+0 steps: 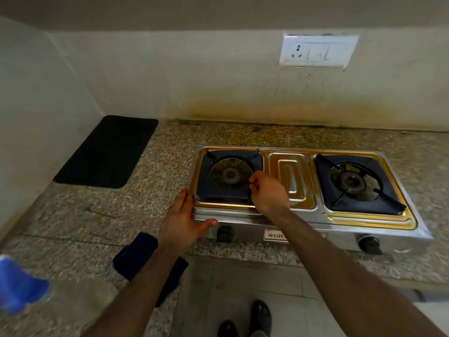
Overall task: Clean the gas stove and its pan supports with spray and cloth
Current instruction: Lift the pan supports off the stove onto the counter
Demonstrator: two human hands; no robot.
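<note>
A two-burner steel gas stove [298, 220] with a gold-tinted top stands on the granite counter. Each burner has a dark square pan support: the left one [213, 190], the right one [388, 205]. My left hand [181, 220] rests flat against the stove's front left corner, fingers spread, holding nothing. My right hand [266, 190] is over the right edge of the left pan support, fingers curled and pinching its rim. A dark blue cloth [136, 256] lies on the counter's front edge, partly under my left forearm. A blurred blue spray top [17, 285] shows at the far left.
A black mat [107, 152] lies at the back left of the counter [80, 222]. Two black knobs [225, 233] [369, 244] stick out of the stove front. A socket plate [318, 51] is on the stained wall. My feet [245, 319] show on the floor below.
</note>
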